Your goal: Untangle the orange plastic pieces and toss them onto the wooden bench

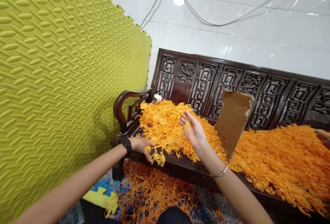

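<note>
My left hand [142, 145], with a black band on its wrist, is at the bench's front edge. It is closed around a bunch of orange branching plastic sprigs [157, 157], which partly hides its fingers. Raised over the heap, my right hand [193, 129] wears a thin bangle and pinches a thin orange sprig between thumb and fingers. Beneath both hands, a heap of orange sprigs [160, 122] covers the left end of a dark carved wooden bench [182, 93].
An upright cardboard piece [233, 117] divides this heap from a second orange heap [286, 162]. Another person's hand [323, 138] reaches in at right. Orange strands [154, 193] lie on the floor below. A yellow foam mat [64, 72] stands left; a white-lidded jar [157, 97] sits behind the heap.
</note>
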Available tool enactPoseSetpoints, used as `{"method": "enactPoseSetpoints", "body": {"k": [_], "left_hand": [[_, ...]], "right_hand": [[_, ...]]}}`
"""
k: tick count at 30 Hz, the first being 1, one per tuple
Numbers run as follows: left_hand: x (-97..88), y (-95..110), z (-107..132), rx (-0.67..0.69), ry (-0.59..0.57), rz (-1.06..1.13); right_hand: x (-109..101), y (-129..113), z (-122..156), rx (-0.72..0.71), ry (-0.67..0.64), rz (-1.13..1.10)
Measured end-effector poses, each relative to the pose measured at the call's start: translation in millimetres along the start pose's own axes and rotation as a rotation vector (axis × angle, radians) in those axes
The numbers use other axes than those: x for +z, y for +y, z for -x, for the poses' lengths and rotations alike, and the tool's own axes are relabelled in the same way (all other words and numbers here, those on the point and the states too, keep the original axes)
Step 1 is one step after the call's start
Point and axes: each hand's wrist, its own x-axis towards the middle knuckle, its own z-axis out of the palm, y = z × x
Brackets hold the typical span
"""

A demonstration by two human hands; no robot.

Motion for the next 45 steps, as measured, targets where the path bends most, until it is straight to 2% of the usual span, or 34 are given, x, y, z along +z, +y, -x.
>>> {"method": "enactPoseSetpoints", "body": {"k": [3, 7, 10, 14, 17, 22, 26, 28, 30, 33, 35, 37, 40, 42, 45], "left_hand": [[-34.8, 1, -3, -0.013, 0.045, 0.224], [-56.0, 6, 1, 0.031, 0.131, 0.531], [-67.0, 4, 14, 0.051, 0.232, 0.706], [-82.1, -4, 42, 0.071, 0.457, 1.026], [-84.0, -7, 58, 0.075, 0.518, 1.082], [-67.1, -4, 61, -0.132, 0.474, 0.954], [-47.8, 4, 47, -0.171, 0.539, 0.933], [-35.0, 10, 37, -0.199, 0.558, 0.913], [-19.1, 16, 26, -0.228, 0.556, 0.89], [7.8, 20, 13, -0.265, 0.511, 0.863], [23.5, 17, 9, -0.294, 0.479, 0.86], [34.0, 13, 10, -0.321, 0.47, 0.864], [39.4, 7, 21, -0.342, 0.476, 0.885], [39.3, 8, 30, -0.355, 0.474, 0.917], [38.9, 17, 41, -0.384, 0.476, 0.975]], "right_hand": [[3, 10, -5, -0.076, 0.078, 0.043], [17, 39, -12, -0.105, 0.172, -0.046], [30, 66, -13, -0.022, 0.206, -0.135], [44, 106, -6, 0.122, 0.191, -0.127], [54, 135, 4, 0.242, 0.193, -0.095], [65, 175, 24, 0.426, 0.2, -0.032], [60, 180, 40, 0.475, 0.251, 0.066], [51, 167, 45, 0.42, 0.293, 0.103], [39, 146, 45, 0.302, 0.316, 0.113], [24, 114, 40, 0.096, 0.235, 0.133], [18, 101, 36, 0.019, 0.152, 0.235], [18, 98, 34, -0.017, 0.092, 0.422], [21, 107, 33, -0.08, 0.045, 0.618], [24, 116, 33, -0.109, 0.068, 0.618], [26, 126, 32, -0.148, 0.171, 0.555]]}}
